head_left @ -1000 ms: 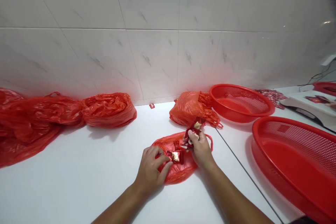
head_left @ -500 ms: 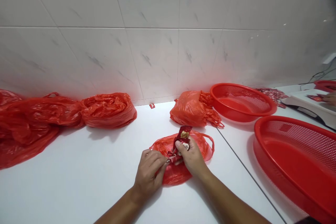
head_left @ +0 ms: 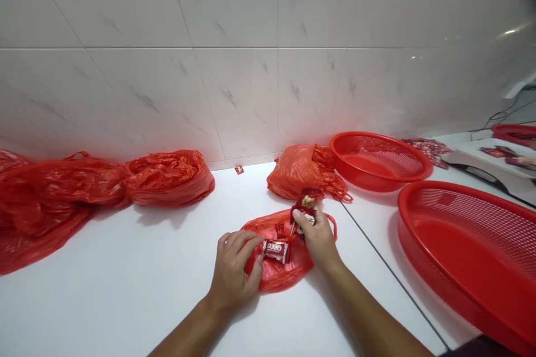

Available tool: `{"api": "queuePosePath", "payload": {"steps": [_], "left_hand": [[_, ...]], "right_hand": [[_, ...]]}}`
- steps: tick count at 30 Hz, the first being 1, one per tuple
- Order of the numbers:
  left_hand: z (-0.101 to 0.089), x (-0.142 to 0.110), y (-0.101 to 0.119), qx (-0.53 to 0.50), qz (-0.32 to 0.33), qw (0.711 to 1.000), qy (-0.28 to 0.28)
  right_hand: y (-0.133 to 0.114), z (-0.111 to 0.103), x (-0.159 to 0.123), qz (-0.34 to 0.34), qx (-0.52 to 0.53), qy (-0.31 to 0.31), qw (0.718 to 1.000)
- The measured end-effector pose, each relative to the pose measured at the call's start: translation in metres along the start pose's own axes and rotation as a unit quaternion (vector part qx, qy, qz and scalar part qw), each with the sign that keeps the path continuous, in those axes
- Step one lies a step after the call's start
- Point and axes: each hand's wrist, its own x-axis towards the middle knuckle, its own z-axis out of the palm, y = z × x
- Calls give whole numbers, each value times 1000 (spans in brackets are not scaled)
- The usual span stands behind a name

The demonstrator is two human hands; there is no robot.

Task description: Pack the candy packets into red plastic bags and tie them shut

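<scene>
A white countertop [head_left: 125,295] is running along a grey-veined tiled wall [head_left: 234,72], and everything here is placed around a flattened red plastic bag [head_left: 276,278] lying on that counter. A large oval red mesh basket [head_left: 460,197] is sitting just right of the bag, a round red mesh basket [head_left: 421,159] is sitting farther back to the right, and a white flat-topped scale [head_left: 486,159] is standing beyond both, with red packets lying on it. A bunched red bag [head_left: 301,173] is resting directly behind the flattened bag, and a long heap of red bags [head_left: 167,181] is lying well to its left.

The person's right hand [head_left: 318,237] is closed at the bag's back edge, gripping a small cluster of red-wrapped sweets [head_left: 307,209] between thumb and fingers. The left hand [head_left: 230,270] is half open and curling over the bag's near part, holding nothing that shows. Its fingertips [head_left: 251,240] are just beside a red-and-white wrapped sweet [head_left: 276,251] lying on the bag; I cannot tell whether they are touching it. A light pinch seems best here, since the crinkly wrappers look easy to tear or let slip.
</scene>
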Motion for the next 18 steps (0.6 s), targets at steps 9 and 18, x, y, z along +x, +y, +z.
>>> {"api": "queuePosePath", "payload": {"steps": [9,18], "left_hand": [[0,-1,-1,-71,40,997,-1],[-1,-2,3,-70,3,997,16]], "right_hand": [[9,22,-23,2,-24,-205,978],[6,10,-8,15,-37,-105,994]]}}
